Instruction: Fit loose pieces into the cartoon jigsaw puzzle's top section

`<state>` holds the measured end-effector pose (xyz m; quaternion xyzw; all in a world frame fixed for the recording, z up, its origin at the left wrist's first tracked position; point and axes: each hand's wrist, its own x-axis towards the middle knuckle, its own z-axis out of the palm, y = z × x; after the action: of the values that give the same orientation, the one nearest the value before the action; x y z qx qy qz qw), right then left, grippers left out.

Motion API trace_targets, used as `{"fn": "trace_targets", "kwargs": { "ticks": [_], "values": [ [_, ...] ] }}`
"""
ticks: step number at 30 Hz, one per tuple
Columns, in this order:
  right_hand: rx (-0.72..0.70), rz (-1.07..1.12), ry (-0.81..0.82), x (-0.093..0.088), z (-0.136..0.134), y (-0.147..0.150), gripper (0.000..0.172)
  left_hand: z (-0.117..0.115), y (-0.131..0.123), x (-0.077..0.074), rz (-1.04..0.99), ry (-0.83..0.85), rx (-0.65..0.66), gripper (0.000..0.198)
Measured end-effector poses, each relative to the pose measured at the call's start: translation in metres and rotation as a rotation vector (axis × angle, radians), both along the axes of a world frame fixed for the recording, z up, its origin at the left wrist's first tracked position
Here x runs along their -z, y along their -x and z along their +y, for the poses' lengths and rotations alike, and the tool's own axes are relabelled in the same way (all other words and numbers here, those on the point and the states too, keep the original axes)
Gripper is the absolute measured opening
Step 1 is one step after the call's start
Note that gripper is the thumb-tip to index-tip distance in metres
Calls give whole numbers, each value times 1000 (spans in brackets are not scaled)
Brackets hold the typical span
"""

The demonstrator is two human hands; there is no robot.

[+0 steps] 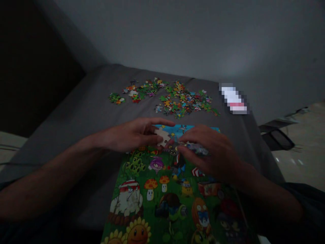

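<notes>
A cartoon picture board (162, 203) with mushrooms, sunflowers and other figures on green lies in front of me, its far strip blue. Over that far end, my left hand (137, 135) pinches a jigsaw puzzle piece (162, 136) between thumb and fingers, pale side showing, while its index finger stretches out above. Facing it, my right hand (210, 147) is curled over the board, thumb and fingertips close together beside the piece. Whatever may be between those right fingertips is too dim to make out.
Loose puzzle pieces (177, 98) lie scattered on the grey cloth surface (96, 98) beyond the board. A phone with a blurred bright screen (233, 98) rests at the far right, near the pale wall (165, 40). Lower, past the right edge, a dark object (278, 139) shows.
</notes>
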<state>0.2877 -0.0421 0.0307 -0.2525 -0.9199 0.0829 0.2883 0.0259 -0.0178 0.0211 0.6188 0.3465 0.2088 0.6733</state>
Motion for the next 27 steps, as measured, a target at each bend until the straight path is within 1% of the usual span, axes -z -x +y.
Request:
{"fn": "trace_targets", "kwargs": {
  "ticks": [1,2,3,4,5,6,7,8,9,11,12,14,16,19,24,27],
  "values": [
    [56,40,68,1,1,1,13,-1,-2,0,7,9,3,64],
    [94,74,149,3,3,2,19,-1,-4,1,16,13,8,63],
    [105,103,225,6,3,4,23,-1,-5,1,28,12,16,61],
    [99,134,285,10,4,6,24,-2,-6,1,36,8,26,58],
    [83,158,318,13,5,7,21,-1,-6,0,39,4,38,54],
    [60,172,312,15,6,7,15,-1,-5,-1,35,-5,39,51],
    [30,177,263,16,8,6,9,1,-4,-1,29,-16,23,48],
    [-11,177,181,16,9,3,3,2,-2,-2,20,-30,-11,46],
    [-60,177,89,14,10,0,3,4,0,-3,13,-44,-60,46],
    [-154,168,-40,8,9,-8,11,8,4,-4,0,-83,-182,47],
    [-190,152,-60,5,8,-12,14,9,6,-4,-8,-101,-233,47],
    [-207,98,-50,-3,5,-19,16,12,7,-2,-26,-118,-293,45],
    [-201,65,-44,-8,1,-22,17,12,7,0,-26,-117,-313,46],
    [-204,58,-50,-9,-1,-22,17,11,7,0,1,-118,-311,49],
    [-231,73,-55,-1,6,-18,16,9,6,-4,16,-118,-275,44],
    [-228,41,-107,6,15,-17,16,9,6,-4,17,-123,-276,44]
  ]
}}
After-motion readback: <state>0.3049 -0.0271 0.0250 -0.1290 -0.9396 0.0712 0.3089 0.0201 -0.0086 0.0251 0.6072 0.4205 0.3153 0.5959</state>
